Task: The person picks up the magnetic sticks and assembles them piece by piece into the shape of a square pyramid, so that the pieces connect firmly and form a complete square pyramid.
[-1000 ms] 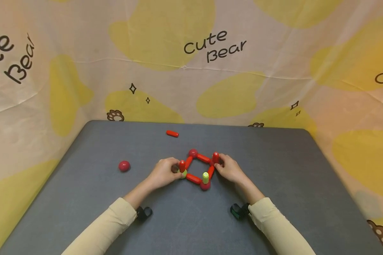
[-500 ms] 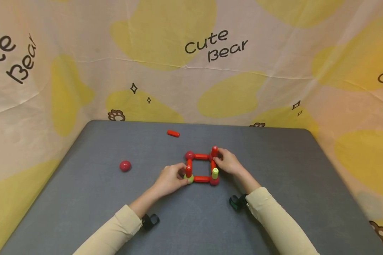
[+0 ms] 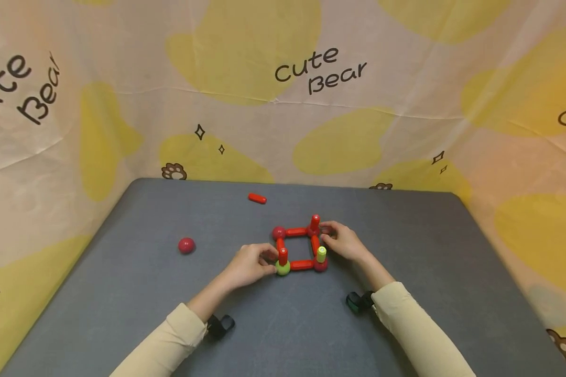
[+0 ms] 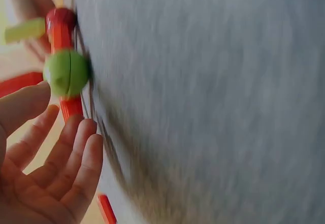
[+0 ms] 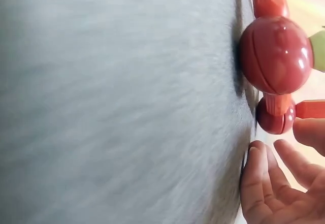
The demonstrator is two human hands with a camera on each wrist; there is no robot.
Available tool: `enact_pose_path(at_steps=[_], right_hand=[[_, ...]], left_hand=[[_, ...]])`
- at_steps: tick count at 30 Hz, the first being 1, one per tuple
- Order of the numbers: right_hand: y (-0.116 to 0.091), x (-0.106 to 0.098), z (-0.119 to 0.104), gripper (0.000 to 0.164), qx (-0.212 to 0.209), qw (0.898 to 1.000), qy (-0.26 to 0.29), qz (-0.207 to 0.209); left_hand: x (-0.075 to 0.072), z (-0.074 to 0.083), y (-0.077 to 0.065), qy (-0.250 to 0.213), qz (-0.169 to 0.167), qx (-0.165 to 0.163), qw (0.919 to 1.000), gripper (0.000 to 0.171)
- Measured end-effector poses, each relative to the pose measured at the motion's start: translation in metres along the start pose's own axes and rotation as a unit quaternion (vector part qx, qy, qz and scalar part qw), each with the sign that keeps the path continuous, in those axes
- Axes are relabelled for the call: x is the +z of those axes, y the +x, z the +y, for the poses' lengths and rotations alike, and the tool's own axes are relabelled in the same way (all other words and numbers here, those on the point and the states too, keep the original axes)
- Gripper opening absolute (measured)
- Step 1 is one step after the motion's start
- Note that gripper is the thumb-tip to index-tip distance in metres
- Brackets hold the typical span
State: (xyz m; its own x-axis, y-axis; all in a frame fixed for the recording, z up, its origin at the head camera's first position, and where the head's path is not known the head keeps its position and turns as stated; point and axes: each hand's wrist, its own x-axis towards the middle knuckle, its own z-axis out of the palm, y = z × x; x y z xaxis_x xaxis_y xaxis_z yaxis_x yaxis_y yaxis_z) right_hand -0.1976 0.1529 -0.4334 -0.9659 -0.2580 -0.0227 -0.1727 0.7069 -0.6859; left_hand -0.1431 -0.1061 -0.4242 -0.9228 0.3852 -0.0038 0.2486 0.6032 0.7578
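On the grey table (image 3: 273,319) lies a square of red rods (image 3: 302,265) joined by balls at the corners. The near-left corner is a green ball (image 3: 283,268) bearing an upright red rod (image 3: 283,255). A yellow-green rod (image 3: 322,254) stands on the near-right red ball (image 3: 320,264). Another red rod (image 3: 315,222) rises from the far-right red ball (image 3: 313,231); the far-left red ball (image 3: 279,232) has none. My left hand (image 3: 252,266) is at the green ball, thumb tip at its side, fingers loosely spread. Just right of the far-right ball, my right hand (image 3: 344,242) has relaxed fingers.
A loose red ball (image 3: 186,245) lies to the left of the square. Behind it, near the table's far edge, is a loose red rod (image 3: 257,198). A patterned cloth (image 3: 245,125) hangs behind the table and along both sides.
The square has turned and shifted slightly, its near side now running straight across. Both hands have loosened from the corner balls, the right drawing a little away.
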Motion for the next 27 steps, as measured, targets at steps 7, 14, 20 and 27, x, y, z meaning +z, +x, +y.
enact_pose_path(at_steps=[7,14,20,27], right_hand=[[-0.030,-0.001,0.008,0.036,-0.017,1.000,-0.001,-0.023],[-0.054,-0.003,0.003,0.043,-0.041,0.997,-0.002,-0.062],[-0.060,0.003,-0.001,0.052,-0.072,0.996,-0.020,-0.051],[-0.058,0.010,-0.005,0.052,-0.083,0.996,-0.029,-0.020]], left_hand=[[-0.018,-0.006,0.019,-0.009,0.042,-0.040,0.9983,0.023],[-0.019,-0.012,0.045,-0.012,0.082,-0.075,0.9937,0.023],[-0.012,-0.013,0.061,-0.013,0.082,-0.070,0.9941,0.025],[-0.005,-0.012,0.067,0.000,0.077,-0.051,0.9958,0.019]])
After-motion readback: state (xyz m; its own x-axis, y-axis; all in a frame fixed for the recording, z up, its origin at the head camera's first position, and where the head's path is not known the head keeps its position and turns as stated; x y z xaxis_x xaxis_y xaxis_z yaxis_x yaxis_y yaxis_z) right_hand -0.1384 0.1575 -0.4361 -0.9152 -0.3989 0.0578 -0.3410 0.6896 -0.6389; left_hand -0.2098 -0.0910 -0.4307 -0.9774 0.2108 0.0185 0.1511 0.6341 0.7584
